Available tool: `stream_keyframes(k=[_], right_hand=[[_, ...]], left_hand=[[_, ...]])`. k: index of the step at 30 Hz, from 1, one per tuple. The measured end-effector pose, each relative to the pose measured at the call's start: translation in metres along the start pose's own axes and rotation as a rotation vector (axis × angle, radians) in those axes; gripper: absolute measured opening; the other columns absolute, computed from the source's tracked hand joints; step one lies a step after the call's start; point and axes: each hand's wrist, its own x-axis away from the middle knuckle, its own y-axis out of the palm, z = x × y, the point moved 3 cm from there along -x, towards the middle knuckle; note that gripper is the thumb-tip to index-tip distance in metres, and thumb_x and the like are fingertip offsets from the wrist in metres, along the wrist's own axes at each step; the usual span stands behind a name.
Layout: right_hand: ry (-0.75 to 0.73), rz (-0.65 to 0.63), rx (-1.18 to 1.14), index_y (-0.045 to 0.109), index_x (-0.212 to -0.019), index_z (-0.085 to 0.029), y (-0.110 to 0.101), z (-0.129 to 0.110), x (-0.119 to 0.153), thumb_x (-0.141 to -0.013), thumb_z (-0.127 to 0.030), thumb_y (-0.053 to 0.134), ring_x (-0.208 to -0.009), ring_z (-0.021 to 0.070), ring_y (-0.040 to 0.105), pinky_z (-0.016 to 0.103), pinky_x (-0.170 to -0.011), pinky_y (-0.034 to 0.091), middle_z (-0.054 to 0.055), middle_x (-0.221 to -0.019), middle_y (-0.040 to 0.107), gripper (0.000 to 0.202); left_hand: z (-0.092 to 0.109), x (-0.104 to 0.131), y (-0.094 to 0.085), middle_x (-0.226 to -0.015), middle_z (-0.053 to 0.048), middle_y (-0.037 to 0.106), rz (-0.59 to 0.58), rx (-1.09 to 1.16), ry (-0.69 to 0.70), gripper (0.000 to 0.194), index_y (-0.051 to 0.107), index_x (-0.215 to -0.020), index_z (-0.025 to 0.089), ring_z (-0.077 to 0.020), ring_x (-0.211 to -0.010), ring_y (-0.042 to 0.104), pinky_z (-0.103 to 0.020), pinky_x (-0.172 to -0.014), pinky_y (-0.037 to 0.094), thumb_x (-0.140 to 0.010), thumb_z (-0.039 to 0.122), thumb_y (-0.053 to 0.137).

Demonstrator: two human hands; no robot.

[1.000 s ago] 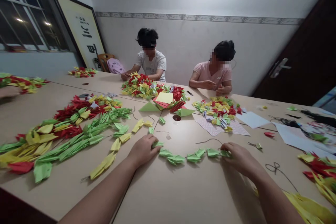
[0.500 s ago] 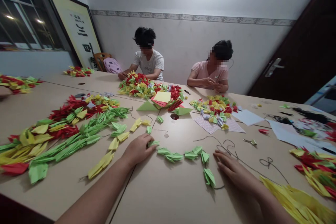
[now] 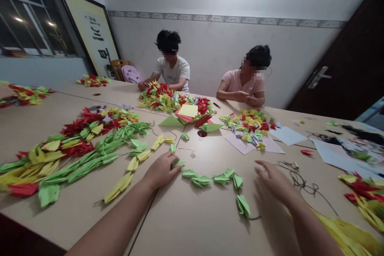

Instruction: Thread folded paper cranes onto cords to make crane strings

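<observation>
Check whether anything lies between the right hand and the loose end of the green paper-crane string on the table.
Nothing visible does. The right hand hovers, blurred, just right of the green crane string, whose tail end lies on bare table. The tangled dark thread sits on the hand's far side.
</observation>
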Motion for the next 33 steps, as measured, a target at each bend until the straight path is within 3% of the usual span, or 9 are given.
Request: stream_keyframes(k=[2,5,10,13,16,19,22,28,33], right_hand=[[-0.044,-0.114,-0.126,0.048,-0.116,-0.017,0.021,-0.032,0.011,-0.082,-0.044,0.03,-0.11,0.0212,0.047,0.035,-0.092,0.038,0.009,-0.119,0.052,0.047],[-0.106,-0.182,-0.292,0.053,-0.109,-0.015,0.037,-0.064,0.026,-0.082,-0.046,0.033,-0.108,0.0214,0.047,0.035,-0.095,0.034,0.01,-0.115,0.054,0.045],[-0.229,-0.387,-0.408,0.061,-0.086,-0.021,0.03,-0.083,0.041,-0.082,-0.047,0.036,-0.088,0.0195,0.055,0.03,-0.08,0.042,0.005,-0.092,0.062,0.036],[-0.231,-0.476,-0.463,0.061,-0.075,-0.019,0.028,-0.085,0.026,-0.081,-0.047,0.039,-0.074,0.0171,0.056,0.027,-0.068,0.043,0.004,-0.076,0.062,0.035],[-0.108,-0.375,-0.596,0.058,-0.07,-0.016,0.035,-0.083,-0.012,-0.076,-0.048,0.045,-0.061,0.0132,0.052,0.024,-0.057,0.041,0.002,-0.066,0.058,0.035],[0.013,-0.38,-0.854,0.056,-0.076,-0.016,0.055,-0.088,-0.048,-0.07,-0.05,0.049,-0.048,0.0093,0.046,0.022,-0.048,0.037,-0.001,-0.058,0.052,0.035],[-0.009,-0.352,-0.912,0.052,-0.079,-0.016,0.072,-0.098,-0.067,-0.068,-0.053,0.05,-0.046,0.0084,0.044,0.023,-0.047,0.037,-0.002,-0.06,0.05,0.039],[-0.194,-0.168,-0.75,0.053,-0.077,-0.018,0.081,-0.114,-0.063,-0.074,-0.047,0.047,-0.057,0.0129,0.049,0.026,-0.055,0.04,0.0,-0.062,0.053,0.03],[-0.353,-0.262,-0.645,0.055,-0.082,-0.018,0.079,-0.123,-0.057,-0.081,-0.042,0.043,-0.071,0.0142,0.053,0.025,-0.063,0.039,0.002,-0.076,0.06,0.027]], left_hand=[[0.0,0.0,0.002,-0.092,-0.005,0.054,0.008,0.024,-0.01,0.022,0.059,-0.09,0.018,-0.0175,-0.084,0.053,-0.028,-0.076,0.041,-0.079,0.034,0.049],[0.003,-0.001,0.006,-0.094,-0.005,0.054,0.02,0.068,-0.032,0.023,0.06,-0.092,0.018,-0.0169,-0.082,0.053,-0.027,-0.075,0.042,-0.078,0.033,0.05],[0.015,-0.017,0.018,-0.091,-0.005,0.056,-0.004,0.115,-0.015,0.023,0.062,-0.09,0.017,-0.0171,-0.079,0.054,-0.028,-0.073,0.043,-0.077,0.033,0.051],[0.025,-0.036,0.028,-0.089,-0.004,0.057,-0.022,0.136,0.026,0.021,0.062,-0.089,0.018,-0.0177,-0.08,0.054,-0.028,-0.074,0.042,-0.075,0.032,0.053],[0.033,-0.051,0.036,-0.086,-0.004,0.057,-0.003,0.196,0.014,0.022,0.062,-0.088,0.018,-0.0161,-0.074,0.055,-0.027,-0.071,0.043,-0.076,0.032,0.052],[0.038,-0.058,0.041,-0.087,-0.004,0.057,0.026,0.264,0.03,0.021,0.062,-0.088,0.017,-0.0146,-0.072,0.054,-0.026,-0.07,0.043,-0.077,0.03,0.05],[0.038,-0.057,0.04,-0.084,-0.004,0.057,0.063,0.293,0.043,0.017,0.062,-0.086,0.017,-0.0144,-0.073,0.053,-0.025,-0.07,0.043,-0.076,0.025,0.05],[0.036,-0.058,0.043,-0.077,-0.002,0.055,0.033,0.32,0.023,0.012,0.06,-0.08,0.018,-0.0125,-0.066,0.052,-0.024,-0.064,0.041,-0.075,0.023,0.051],[0.033,-0.061,0.045,-0.072,-0.001,0.056,0.035,0.314,-0.013,0.013,0.06,-0.081,0.018,-0.0137,-0.067,0.051,-0.024,-0.062,0.04,-0.076,0.025,0.05]])
